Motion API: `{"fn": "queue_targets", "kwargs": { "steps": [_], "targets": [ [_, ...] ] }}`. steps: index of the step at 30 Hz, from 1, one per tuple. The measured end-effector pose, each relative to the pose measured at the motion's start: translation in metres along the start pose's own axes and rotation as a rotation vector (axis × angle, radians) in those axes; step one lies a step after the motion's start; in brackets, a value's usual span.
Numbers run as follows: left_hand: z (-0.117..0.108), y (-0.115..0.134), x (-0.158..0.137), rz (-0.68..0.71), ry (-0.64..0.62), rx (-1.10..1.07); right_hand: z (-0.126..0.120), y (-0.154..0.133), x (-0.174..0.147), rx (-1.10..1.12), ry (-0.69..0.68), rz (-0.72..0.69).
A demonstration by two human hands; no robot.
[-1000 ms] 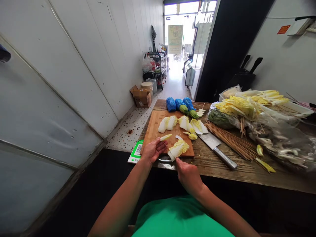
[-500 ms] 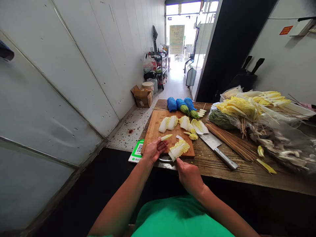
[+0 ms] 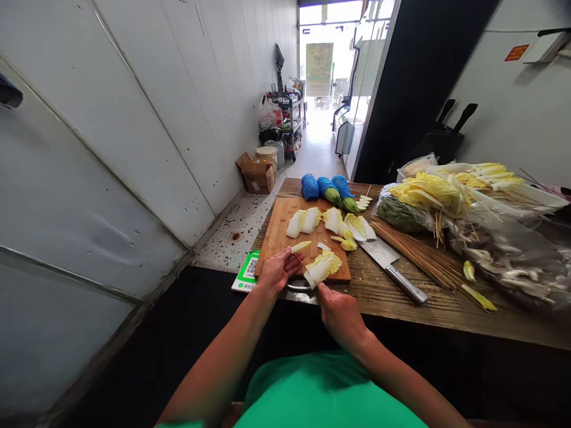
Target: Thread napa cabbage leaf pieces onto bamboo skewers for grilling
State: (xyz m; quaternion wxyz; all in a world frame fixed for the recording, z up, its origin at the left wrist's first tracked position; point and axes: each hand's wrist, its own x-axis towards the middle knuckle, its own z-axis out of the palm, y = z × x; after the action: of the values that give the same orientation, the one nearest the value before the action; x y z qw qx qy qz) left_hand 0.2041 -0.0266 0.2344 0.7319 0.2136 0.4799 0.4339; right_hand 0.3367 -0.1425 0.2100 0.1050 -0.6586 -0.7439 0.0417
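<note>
My left hand [image 3: 277, 271], palm turned up, pinches a small yellow-white cabbage piece [image 3: 301, 246] between thumb and finger; its other fingers are loosely curled. A thin wooden skewer [image 3: 300, 261] slants from that hand to a napa cabbage leaf [image 3: 324, 266], which appears threaded on it. Closed at the lower edge of this leaf, my right hand [image 3: 339, 309] lines up with the skewer; its grip on the skewer's end is mostly hidden. Both hands are over the near edge of the wooden cutting board [image 3: 276, 229]. Cut cabbage leaves [image 3: 304, 222] lie farther back on it.
Right of the board lies a cleaver [image 3: 405, 284], then a bundle of skewers [image 3: 413, 252]. Plastic bags with mushrooms [image 3: 513, 267] and skewered cabbage [image 3: 428, 193] fill the right side. Blue-netted vegetables [image 3: 310, 187] sit behind the board. A green QR card [image 3: 244, 273] is at left.
The view has shifted very slightly. Both hands, the skewer and the cabbage pieces keep almost the same positions.
</note>
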Motion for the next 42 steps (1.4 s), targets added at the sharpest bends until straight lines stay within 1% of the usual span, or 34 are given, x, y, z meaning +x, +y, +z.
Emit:
{"fn": "queue_targets", "kwargs": {
  "steps": [5,8,13,22,31,37,42],
  "targets": [
    [0.0,0.0,0.001,0.004,0.008,0.009,0.012,0.002,0.001,0.008,0.04,-0.02],
    [0.001,0.0,0.0,0.004,0.007,0.004,0.014,0.0,0.002,0.021,0.047,-0.008],
    [0.0,-0.003,0.002,0.041,0.004,-0.004,0.009,-0.005,0.004,0.045,0.012,0.025],
    [0.001,-0.004,0.002,0.053,-0.006,0.04,0.004,-0.008,0.007,0.056,-0.018,0.049],
    [0.003,-0.006,-0.002,0.071,-0.008,0.036,0.008,-0.01,0.013,0.051,0.017,0.053],
    [0.006,-0.009,-0.002,0.08,-0.039,0.065,0.006,-0.01,0.03,0.074,0.055,0.054],
    [0.01,-0.009,-0.004,0.097,-0.057,0.109,0.001,-0.01,0.041,0.067,0.098,0.009]
  ]
}}
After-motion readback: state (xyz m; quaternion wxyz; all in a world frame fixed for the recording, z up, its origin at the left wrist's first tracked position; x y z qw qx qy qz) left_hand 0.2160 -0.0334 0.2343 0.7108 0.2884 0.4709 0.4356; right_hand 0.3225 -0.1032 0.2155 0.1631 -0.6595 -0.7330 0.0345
